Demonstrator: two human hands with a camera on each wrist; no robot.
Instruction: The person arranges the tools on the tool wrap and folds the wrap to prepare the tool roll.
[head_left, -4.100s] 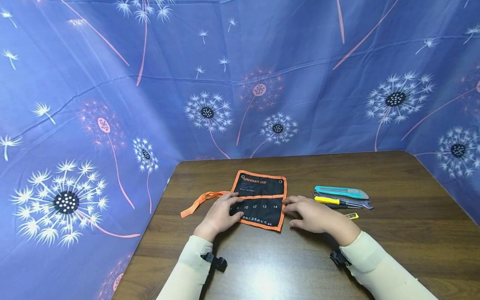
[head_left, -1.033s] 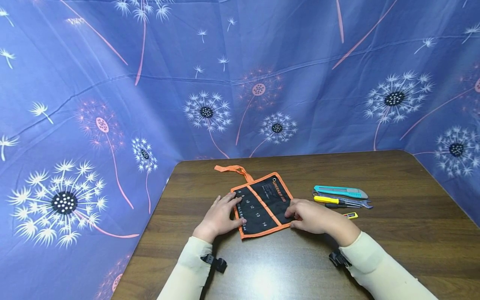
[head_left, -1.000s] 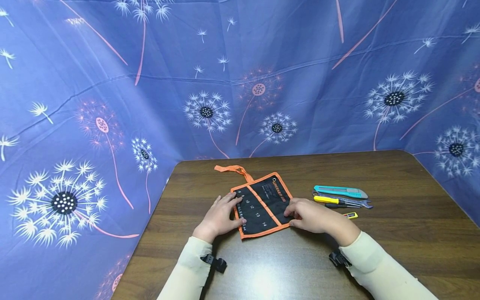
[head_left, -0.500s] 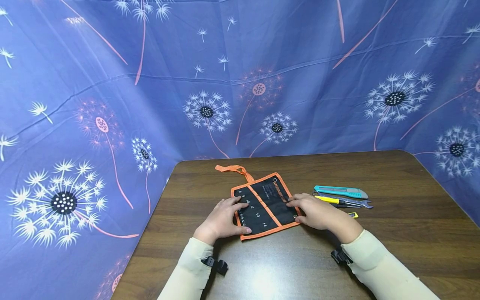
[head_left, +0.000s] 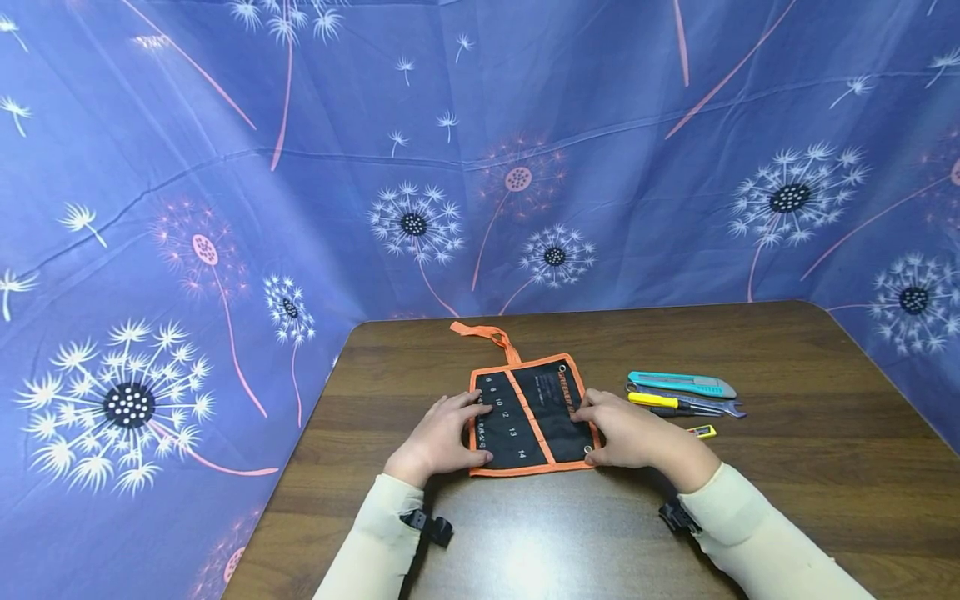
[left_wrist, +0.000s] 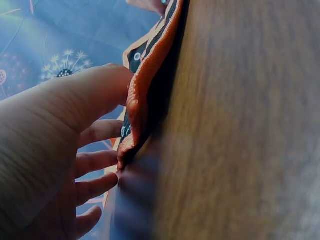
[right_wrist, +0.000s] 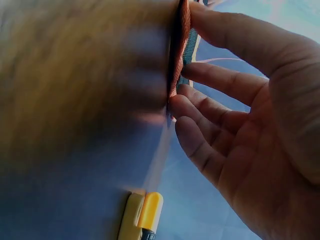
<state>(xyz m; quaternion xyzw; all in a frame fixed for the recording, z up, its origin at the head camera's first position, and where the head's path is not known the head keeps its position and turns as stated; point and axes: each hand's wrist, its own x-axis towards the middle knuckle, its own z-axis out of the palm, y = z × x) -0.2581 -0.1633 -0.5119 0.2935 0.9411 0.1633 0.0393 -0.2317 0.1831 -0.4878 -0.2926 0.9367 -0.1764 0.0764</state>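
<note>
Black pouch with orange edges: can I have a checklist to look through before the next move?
1. Black pouch has its printed side up: ok.
2. Left hand touches one side: ok.
3. Right hand touches the opposite side: ok.
4. Orange strap is away from both hands: ok.
5. Teal cutter and yellow-handled tool are apart from the pouch: ok.
6. Nothing is inside the pouch: cannot tell.

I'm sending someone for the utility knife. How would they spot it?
On the wooden table, look right of the black, orange-edged tool pouch. The utility knife lies just beyond the wrench and yellow-handled screwdriver, and is the only teal one of the three.
</note>
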